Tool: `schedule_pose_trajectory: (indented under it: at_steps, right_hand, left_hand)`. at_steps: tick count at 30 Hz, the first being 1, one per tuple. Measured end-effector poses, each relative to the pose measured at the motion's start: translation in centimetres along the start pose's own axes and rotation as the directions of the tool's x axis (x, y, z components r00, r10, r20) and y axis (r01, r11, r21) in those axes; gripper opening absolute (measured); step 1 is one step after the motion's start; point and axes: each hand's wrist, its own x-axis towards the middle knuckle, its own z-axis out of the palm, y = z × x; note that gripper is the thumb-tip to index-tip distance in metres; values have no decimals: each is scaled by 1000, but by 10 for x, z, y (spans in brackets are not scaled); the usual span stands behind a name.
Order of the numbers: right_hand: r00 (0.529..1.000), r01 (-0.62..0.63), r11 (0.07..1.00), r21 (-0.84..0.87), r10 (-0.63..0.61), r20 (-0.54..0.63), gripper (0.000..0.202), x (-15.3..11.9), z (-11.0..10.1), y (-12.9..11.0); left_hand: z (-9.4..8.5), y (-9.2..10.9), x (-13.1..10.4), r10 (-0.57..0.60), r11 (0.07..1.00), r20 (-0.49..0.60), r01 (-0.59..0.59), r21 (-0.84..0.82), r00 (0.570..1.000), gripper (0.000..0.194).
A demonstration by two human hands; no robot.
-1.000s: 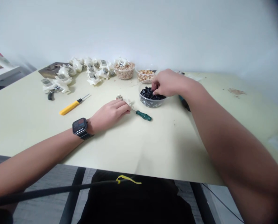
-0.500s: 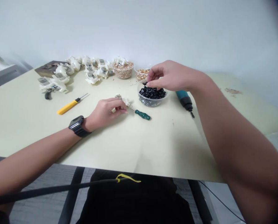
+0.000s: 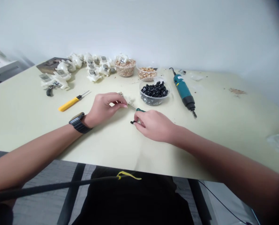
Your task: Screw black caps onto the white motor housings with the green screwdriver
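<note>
My left hand [image 3: 110,107] rests on the table with its fingers bent and their tips together. Whatever they grip is hidden. Just behind those fingertips lies a small whitish plastic part [image 3: 130,101], mostly covered. A green-handled screwdriver [image 3: 140,110] lies with its shaft toward the left fingertips, its handle partly behind my right hand. My right hand [image 3: 154,125] is closed in a pinch low over the table, and a small black plastic piece [image 3: 132,122] shows at its fingertips. Behind it stands a clear round tub [image 3: 151,101] full of similar black pieces [image 3: 155,90].
A teal electric screwdriver [image 3: 183,89] lies on the right. On the left is a yellow-handled screwdriver [image 3: 70,103]. White plastic assemblies [image 3: 59,78] are grouped at the back left, beside tubs of tan pieces [image 3: 125,70] and brass-coloured pieces [image 3: 146,73].
My right hand has left the tub of black pieces and come down and left, close to my left hand, with a black piece in its fingertips. My left hand has hardly moved.
</note>
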Motion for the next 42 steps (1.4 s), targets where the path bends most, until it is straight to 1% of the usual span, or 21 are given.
schedule_pose_trajectory:
  at_steps: [4, 6, 7, 8, 10, 12, 15, 17, 19, 21, 23, 25, 27, 29, 31, 33, 35, 37, 38, 40, 42]
  right_hand:
    - [1000, 6, 997, -77, -8, -25, 28, 5, 5, 0]
    - [998, -4, 992, -125, -3, -61, 32, 5, 4, 1]
    - [996, -8, 993, -115, -3, -94, 32, 4, 3, 2]
    - [991, -5, 997, -72, -5, -134, 32, 4, 3, 3]
    - [973, 22, 994, 103, 2, -229, 27, 4, 4, 4]
    - [954, 57, 947, 315, 41, -297, 20, 5, 7, 5]
    - [934, 75, 832, 549, 135, -332, 13, 9, 12, 4]
    - [933, 70, 743, 666, 187, -308, 14, 12, 16, 4]
    - [950, 38, 615, 788, 223, -220, 20, 15, 19, 4]
    - [966, -3, 444, 896, 234, -113, 22, 18, 21, 3]
    - [971, -25, 275, 961, 236, -43, 19, 19, 22, 2]
    - [971, -34, 148, 988, 241, -2, 16, 19, 21, 1]
    - [970, -56, 69, 996, 239, 38, 19, 19, 19, 1]
    - [971, -64, 30, 998, 235, 55, 24, 18, 18, 1]
    - [971, -56, 22, 998, 233, 49, 27, 18, 18, 2]
    - [973, -48, 45, 998, 228, 37, 28, 18, 18, 2]
    - [971, -25, 96, 995, 238, 1, 27, 18, 20, 2]
    - [956, 30, 180, 983, 282, -81, 24, 18, 21, 2]
    - [938, 77, 228, 970, 312, -148, 22, 18, 22, 2]
    - [881, 193, 325, 926, 358, -309, 17, 19, 23, 3]
    - [814, 293, 389, 873, 379, -441, 13, 21, 23, 6]
  left_hand:
    - [2, -2, -1, -42, 999, 9, 42, -10, 999, 10]
    - [2, -2, -1, -67, 997, 15, 67, -35, 998, 11]
    - [2, -2, -1, -79, 995, 19, 80, -53, 997, 11]
    - [2, -1, -1, -87, 993, 25, 89, -73, 996, 10]
    - [2, 2, -1, -86, 990, 43, 90, -105, 995, 11]
    - [3, 5, -2, -57, 992, 61, 63, -107, 997, 13]
    - [6, 10, -3, -8, 996, 59, 13, -84, 998, 14]
    - [10, 13, -4, 10, 996, 32, -7, -93, 999, 9]
    - [13, 14, -5, 32, 994, -14, -34, -100, 999, 6]
    - [17, 14, -6, 102, 992, -75, -107, -73, 992, 6]
    - [18, 13, -6, 178, 983, -133, -181, -10, 975, 6]
    - [19, 12, -7, 223, 974, -168, -216, 61, 960, 5]
    - [19, 11, -7, 243, 968, -183, -225, 111, 953, 5]
    - [18, 11, -8, 266, 961, -185, -247, 122, 946, 7]
    - [18, 11, -8, 272, 960, -177, -255, 116, 946, 10]
    - [18, 12, -8, 254, 965, -160, -238, 110, 954, 10]
    - [18, 12, -8, 221, 973, -148, -207, 104, 964, 16]
    - [16, 12, -7, 188, 980, -143, -176, 94, 972, 30]
    - [15, 13, -6, 181, 982, -140, -170, 87, 973, 35]
    - [13, 13, -5, 195, 980, -91, -191, 54, 976, 36]
    - [12, 12, -4, 237, 971, 43, -238, 11, 970, 31]
